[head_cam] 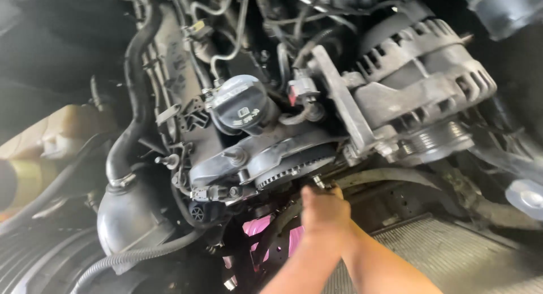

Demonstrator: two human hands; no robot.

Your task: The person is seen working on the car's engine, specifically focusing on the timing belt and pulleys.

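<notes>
My two forearms rise from the bottom edge and meet low in a car's engine bay. My right hand (327,210) is blurred, its fingers curled around a small metal tool tip (318,182) that points up at the underside of the toothed timing cover (294,167). My left hand (310,229) is pressed in against the right one and mostly hidden, so its grip is unclear. Just above sit the black oil filler cap (240,106) and, to the right, the grey alternator (418,85) with its pulley (435,140).
A thick black hose (133,102) runs down the left to a black housing (127,215). A pale coolant tank (62,130) lies far left. The finned radiator (452,254) fills the lower right. Something pink (257,226) shows below the engine. Wires and connectors crowd the top.
</notes>
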